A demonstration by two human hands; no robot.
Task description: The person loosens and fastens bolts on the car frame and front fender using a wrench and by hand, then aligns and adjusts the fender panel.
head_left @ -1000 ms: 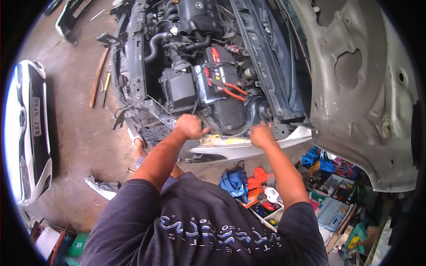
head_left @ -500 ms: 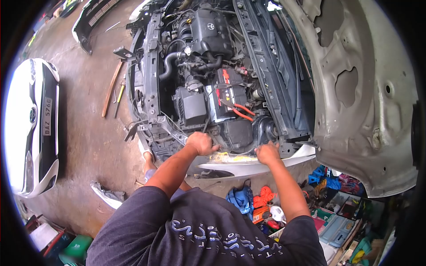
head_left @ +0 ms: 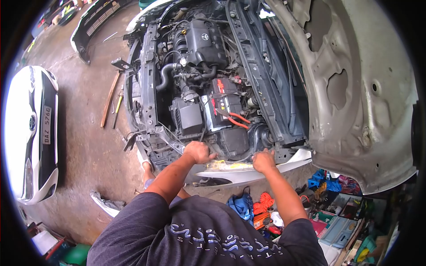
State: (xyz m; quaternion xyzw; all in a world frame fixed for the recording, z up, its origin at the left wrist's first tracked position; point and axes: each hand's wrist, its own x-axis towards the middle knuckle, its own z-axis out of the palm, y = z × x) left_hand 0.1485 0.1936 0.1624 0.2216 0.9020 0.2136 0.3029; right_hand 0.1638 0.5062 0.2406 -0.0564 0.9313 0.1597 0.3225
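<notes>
My left hand (head_left: 199, 152) is curled over the front inner edge of the white fender (head_left: 239, 176), thumb pointing right. Farther right along that edge, my right hand (head_left: 265, 161) is also closed on it, with its fingertips partly hidden. Yellowish, worn patches mark the fender top between my hands. Just beyond are a black box (head_left: 234, 142) and the battery (head_left: 225, 104), on which pliers with orange handles (head_left: 238, 120) lie. The air filter box (head_left: 189, 116) and the engine cover (head_left: 205, 42) are farther inside the engine bay.
At the right, the raised hood (head_left: 355, 111) fills the view. Detached bumpers (head_left: 43, 133) stand on the floor at the left, near a wooden strip (head_left: 110, 101) and a hammer (head_left: 118, 106). Blue cloth (head_left: 242, 206), orange rope (head_left: 263, 203) and tool trays (head_left: 339, 231) lie below the fender.
The view has shifted, so the car and floor items appear somewhat lower than a second ago. Both my hands stay at the same places on the fender edge, and the pliers remain on the battery.
</notes>
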